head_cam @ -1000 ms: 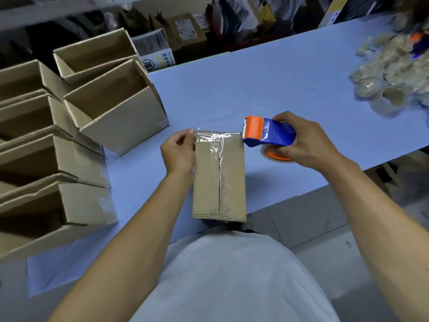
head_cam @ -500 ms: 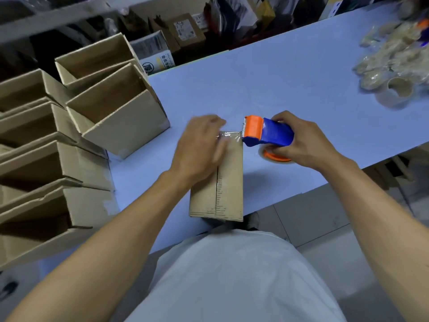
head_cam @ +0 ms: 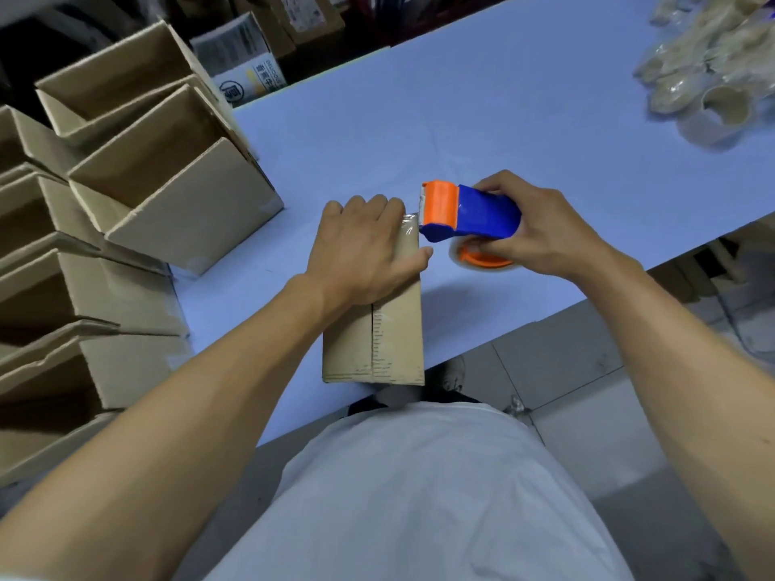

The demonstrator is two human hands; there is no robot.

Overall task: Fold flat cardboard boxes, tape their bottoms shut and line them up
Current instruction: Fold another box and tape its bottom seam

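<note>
A small cardboard box (head_cam: 394,341) stands bottom-up at the near edge of the blue table (head_cam: 482,132), its two bottom flaps meeting in a taped centre seam. My left hand (head_cam: 362,249) lies flat on the far half of that bottom, fingers over the far edge where clear tape shows. My right hand (head_cam: 541,234) grips a blue and orange tape dispenser (head_cam: 465,215) just right of the box's far corner, its orange head touching the tape end. The tape roll (head_cam: 482,257) sits under the dispenser.
Several folded open boxes (head_cam: 167,182) lie in a row on their sides along the left of the table. A heap of used tape and empty tape cores (head_cam: 713,86) sits at the far right. More cartons stand behind the table. Grey floor lies beyond the near edge.
My left hand moved from the box's left far corner onto the top of the box and now lies flat over the taped far end. The dispenser stayed at the box's far right corner.
</note>
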